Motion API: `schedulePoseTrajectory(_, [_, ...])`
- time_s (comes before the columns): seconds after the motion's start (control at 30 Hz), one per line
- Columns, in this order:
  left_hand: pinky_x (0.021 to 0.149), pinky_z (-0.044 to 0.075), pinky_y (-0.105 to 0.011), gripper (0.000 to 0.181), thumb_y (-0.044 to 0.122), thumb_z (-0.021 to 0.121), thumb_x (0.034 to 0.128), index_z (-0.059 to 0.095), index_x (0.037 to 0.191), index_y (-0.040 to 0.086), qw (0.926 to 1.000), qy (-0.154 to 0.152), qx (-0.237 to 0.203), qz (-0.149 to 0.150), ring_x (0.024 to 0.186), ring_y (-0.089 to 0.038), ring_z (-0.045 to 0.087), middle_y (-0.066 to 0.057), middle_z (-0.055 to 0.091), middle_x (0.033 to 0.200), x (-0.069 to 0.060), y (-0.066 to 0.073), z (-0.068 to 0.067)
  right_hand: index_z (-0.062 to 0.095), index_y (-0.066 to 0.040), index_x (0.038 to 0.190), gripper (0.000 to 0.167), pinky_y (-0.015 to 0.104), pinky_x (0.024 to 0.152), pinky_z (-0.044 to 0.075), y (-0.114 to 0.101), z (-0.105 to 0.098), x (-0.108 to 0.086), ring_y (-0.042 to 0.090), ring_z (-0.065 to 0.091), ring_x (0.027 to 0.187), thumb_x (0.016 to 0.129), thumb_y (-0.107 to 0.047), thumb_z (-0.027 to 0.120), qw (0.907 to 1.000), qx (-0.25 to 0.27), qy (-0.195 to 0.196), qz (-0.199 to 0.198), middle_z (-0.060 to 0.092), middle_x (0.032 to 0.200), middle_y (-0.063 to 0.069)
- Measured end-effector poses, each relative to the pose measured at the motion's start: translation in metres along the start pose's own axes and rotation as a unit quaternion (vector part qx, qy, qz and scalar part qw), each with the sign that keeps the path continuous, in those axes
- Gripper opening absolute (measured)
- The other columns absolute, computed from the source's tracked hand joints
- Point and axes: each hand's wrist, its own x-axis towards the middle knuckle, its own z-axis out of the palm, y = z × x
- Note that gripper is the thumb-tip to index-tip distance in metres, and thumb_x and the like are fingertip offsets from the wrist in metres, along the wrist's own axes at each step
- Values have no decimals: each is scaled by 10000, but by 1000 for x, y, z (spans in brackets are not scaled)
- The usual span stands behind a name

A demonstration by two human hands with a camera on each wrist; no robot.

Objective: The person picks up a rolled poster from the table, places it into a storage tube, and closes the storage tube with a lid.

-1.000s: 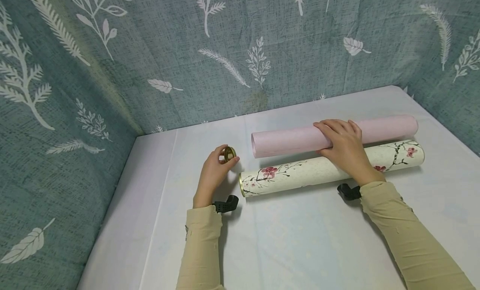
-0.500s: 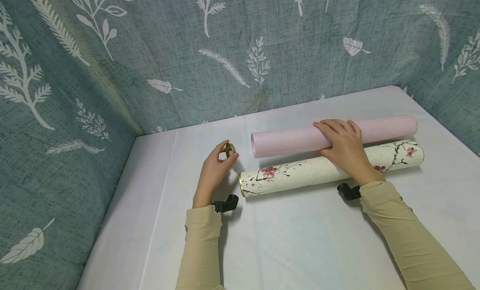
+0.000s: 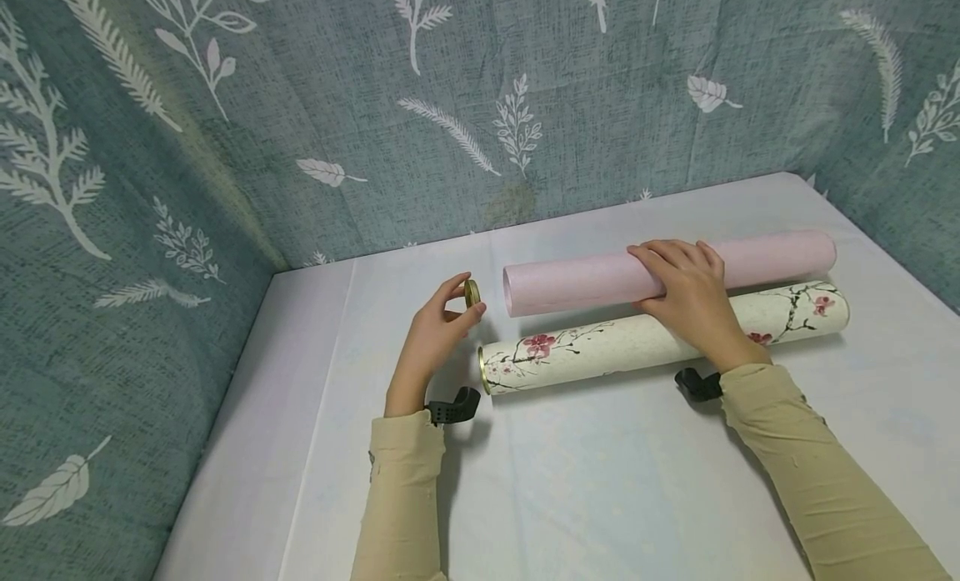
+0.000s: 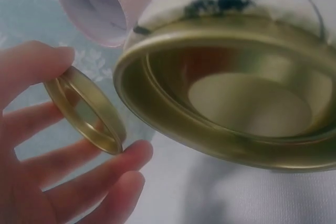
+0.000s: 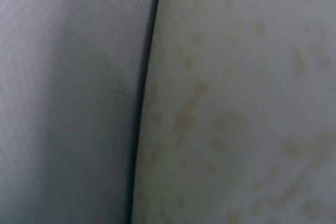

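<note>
My left hand (image 3: 431, 335) pinches a round gold lid (image 3: 472, 293) between thumb and fingers, to the left of the pink paper roll's open end. In the left wrist view, the lid (image 4: 102, 108) stands on edge near the gold-rimmed end (image 4: 173, 137) of the floral tube, not touching it. My right hand (image 3: 693, 306) grips the pink paper roll (image 3: 577, 285) from above, fingers over its far side and thumb on the near side. The cream tube with plum blossoms (image 3: 622, 348) lies just in front, partly under the right hand and wrist. The right wrist view holds only the blurred tube surface (image 5: 236, 98) and cloth.
Both cylinders lie lengthwise on a white cloth-covered table (image 3: 585, 481). A teal leaf-patterned curtain (image 3: 450, 106) hangs behind the table and along its sides. Black wrist cameras (image 3: 455, 406) sit on both wrists.
My left hand has raised the gold lid slightly and moved it right, turning it more edge-on, nearer the pink roll's open end. The right hand and both cylinders have stayed still.
</note>
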Motion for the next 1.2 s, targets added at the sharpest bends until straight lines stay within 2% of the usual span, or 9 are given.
schedulePoseTrajectory(0.17, [685, 472, -366, 543, 558, 580, 773, 351, 1261, 497, 9998, -96, -142, 50, 870, -208, 612, 74, 455, 1257, -1, 2, 0, 506, -171, 1251, 712, 518, 1002, 100, 0, 0, 0, 312, 370, 1150, 611, -161, 817, 10000, 10, 9, -8, 491, 1224, 57])
schedulePoseTrajectory(0.37, [701, 472, -358, 577, 613, 574, 739, 369, 1261, 478, 9994, -92, -248, 234, 860, -139, 605, 59, 477, 1216, -2, 7, -1, 510, -172, 1247, 709, 520, 999, 104, -1, -1, 0, 307, 372, 1147, 608, -157, 817, 10000, 22, 46, -60, 494, 1222, 54])
schedulePoseTrajectory(0.6, [705, 469, -354, 583, 625, 568, 734, 372, 1262, 475, 9991, -22, -293, 302, 846, -99, 589, 72, 480, 1217, -3, 13, 0, 509, -165, 1247, 717, 525, 1003, 100, 0, 0, 0, 316, 370, 1148, 601, -144, 820, 9999, 75, 52, -95, 492, 1222, 61])
schedulePoseTrajectory(0.77, [698, 479, -399, 578, 564, 586, 765, 371, 1287, 441, 9979, -222, -490, 351, 838, -115, 594, 60, 474, 1237, -4, 21, 1, 507, -163, 1250, 722, 525, 1004, 97, 0, 0, -1, 318, 367, 1150, 601, -142, 821, 9999, 98, 53, -111, 492, 1220, 63])
schedulePoseTrajectory(1.03, [737, 467, -426, 534, 378, 595, 842, 368, 1325, 361, 9952, -514, -688, 464, 872, -140, 589, 17, 461, 1275, -16, 43, 1, 503, -165, 1255, 719, 529, 1005, 92, 1, 0, -1, 319, 368, 1150, 608, -130, 816, 9998, 123, 44, -136, 490, 1222, 65])
schedulePoseTrajectory(1.1, [745, 468, -416, 532, 402, 589, 839, 358, 1318, 396, 9947, -569, -693, 499, 875, -129, 587, 40, 453, 1284, -15, 43, 2, 503, -165, 1255, 718, 530, 1004, 94, 1, 0, -1, 319, 368, 1151, 610, -131, 816, 9998, 126, 52, -147, 490, 1223, 65])
schedulePoseTrajectory(1.2, [737, 474, -374, 539, 492, 583, 808, 336, 1287, 481, 9946, -625, -636, 529, 877, -99, 584, 106, 440, 1286, -10, 33, 7, 504, -167, 1255, 714, 529, 1005, 93, 0, 0, -1, 318, 367, 1153, 613, -133, 815, 9997, 156, 52, -164, 488, 1226, 63])
